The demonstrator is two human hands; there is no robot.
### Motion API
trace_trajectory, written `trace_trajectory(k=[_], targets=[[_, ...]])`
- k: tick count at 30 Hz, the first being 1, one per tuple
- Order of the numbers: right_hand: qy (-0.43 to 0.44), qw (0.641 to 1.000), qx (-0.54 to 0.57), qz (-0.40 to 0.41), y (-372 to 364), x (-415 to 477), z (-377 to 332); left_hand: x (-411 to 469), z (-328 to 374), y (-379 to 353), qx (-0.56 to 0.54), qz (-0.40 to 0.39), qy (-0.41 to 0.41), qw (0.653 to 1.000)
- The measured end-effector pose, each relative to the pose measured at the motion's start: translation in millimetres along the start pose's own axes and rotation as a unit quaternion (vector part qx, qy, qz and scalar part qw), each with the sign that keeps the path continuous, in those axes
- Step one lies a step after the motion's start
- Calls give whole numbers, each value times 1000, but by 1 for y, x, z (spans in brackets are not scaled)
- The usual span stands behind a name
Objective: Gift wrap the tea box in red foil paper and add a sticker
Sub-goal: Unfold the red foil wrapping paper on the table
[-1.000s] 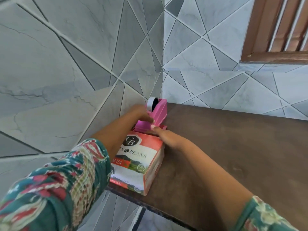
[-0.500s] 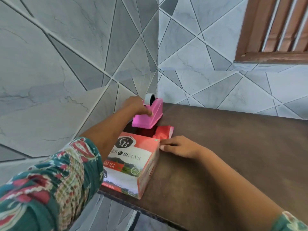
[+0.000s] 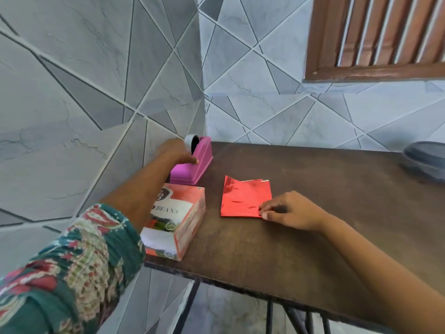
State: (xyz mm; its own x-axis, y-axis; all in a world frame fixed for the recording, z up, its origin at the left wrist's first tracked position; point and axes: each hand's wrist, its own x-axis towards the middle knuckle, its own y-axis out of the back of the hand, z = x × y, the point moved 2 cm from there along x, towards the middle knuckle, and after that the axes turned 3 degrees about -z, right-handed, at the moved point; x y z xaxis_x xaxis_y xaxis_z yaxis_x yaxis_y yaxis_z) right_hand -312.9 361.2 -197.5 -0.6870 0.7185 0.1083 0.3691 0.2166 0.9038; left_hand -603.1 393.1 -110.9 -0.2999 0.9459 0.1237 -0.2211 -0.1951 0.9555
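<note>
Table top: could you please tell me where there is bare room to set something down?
The table is bare between the red foil paper and the grey dish, and behind the foil to the wall. The left corner is crowded: tea box, tape dispenser, left hand.

You face a brown table [image 3: 313, 213] against grey tiled walls [image 3: 72, 92], bearing a pink tape dispenser [image 3: 190, 171] and a grey dish [image 3: 426, 160], wooden shutter [image 3: 385, 32] upper right.
</note>
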Motion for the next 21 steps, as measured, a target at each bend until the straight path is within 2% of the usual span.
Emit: trace_trajectory(k=[2, 3, 5, 8, 11, 15, 18, 21], targets=[[-5, 1000, -20, 1, 2, -10, 2, -18, 23, 6, -37, 56, -51, 996], [-12, 1000, -27, 2, 4, -18, 4, -33, 39, 3, -64, 60, -89, 992], [-24, 999, -28, 10, 6, -37, 9, -66, 71, -12, -98, 2, -159, 982], [-43, 998, -21, 30, 13, -72, 16, -113, 105, -53, -79, -90, -206, 971], [-63, 997, -14, 43, 17, -113, 24, -138, 125, -90, -76, -114, -191, 972], [-125, 986, 30, 106, 20, -161, 34, -158, 151, -109, -103, -68, -196, 973], [-248, 947, -1, 204, 23, -178, 46, -166, 166, -116, -188, -58, -201, 960], [-333, 910, -3, 245, 21, -182, 54, -172, 174, -119, -267, -32, -178, 947]])
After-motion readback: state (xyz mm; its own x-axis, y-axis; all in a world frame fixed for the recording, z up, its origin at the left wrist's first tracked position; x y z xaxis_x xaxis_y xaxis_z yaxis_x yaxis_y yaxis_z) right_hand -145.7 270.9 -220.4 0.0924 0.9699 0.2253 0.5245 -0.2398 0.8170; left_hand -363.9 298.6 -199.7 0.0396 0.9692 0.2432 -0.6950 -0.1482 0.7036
